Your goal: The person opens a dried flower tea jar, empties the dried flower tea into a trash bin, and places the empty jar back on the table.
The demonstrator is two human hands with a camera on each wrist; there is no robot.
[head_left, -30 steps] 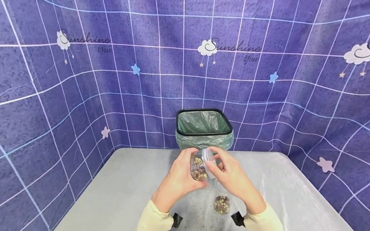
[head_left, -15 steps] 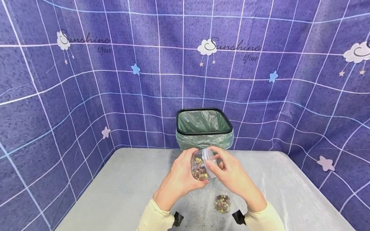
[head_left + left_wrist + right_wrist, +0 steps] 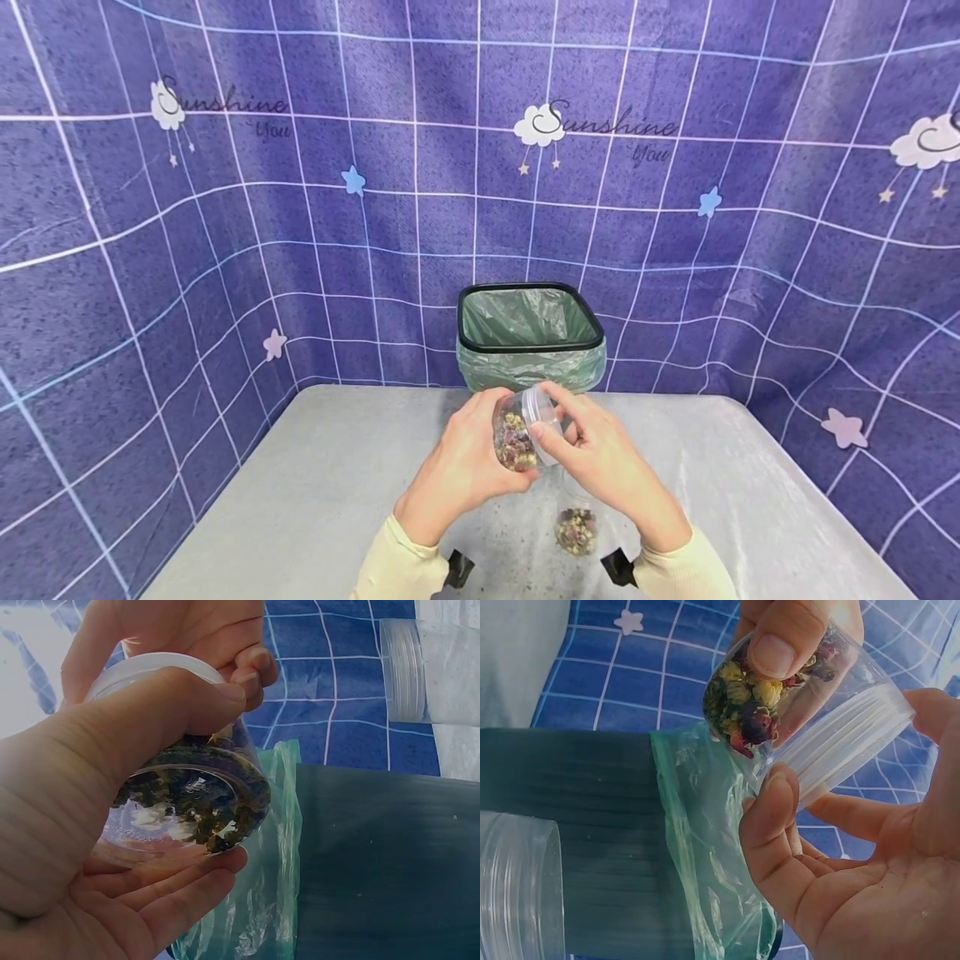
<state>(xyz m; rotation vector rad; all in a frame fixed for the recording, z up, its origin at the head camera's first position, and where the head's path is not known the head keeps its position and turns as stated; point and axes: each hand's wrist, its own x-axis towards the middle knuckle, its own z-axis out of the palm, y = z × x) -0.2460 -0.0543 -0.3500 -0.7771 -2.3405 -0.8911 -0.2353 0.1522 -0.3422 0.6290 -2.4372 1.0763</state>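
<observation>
A clear plastic jar [image 3: 514,437] of dried flower buds is held tilted above the table, its screw lid [image 3: 844,750] facing right. My left hand [image 3: 465,467] wraps round the jar's body, thumb on one side and fingers on the other, as the left wrist view shows. At the lid's ridged rim, my right hand [image 3: 600,450] grips with thumb and fingertips. Yellow and dark red buds lie in the jar in the right wrist view. Below the right hand, a second clear jar [image 3: 576,531] with similar buds stands on the table; the hand partly hides its upper part.
Behind the hands stands a bin [image 3: 531,346] with a black rim and a green plastic liner [image 3: 705,847]. The grey tabletop [image 3: 337,483] reaches to a blue gridded curtain [image 3: 405,217] at the back and sides. Small dark specks lie on the table near the second jar.
</observation>
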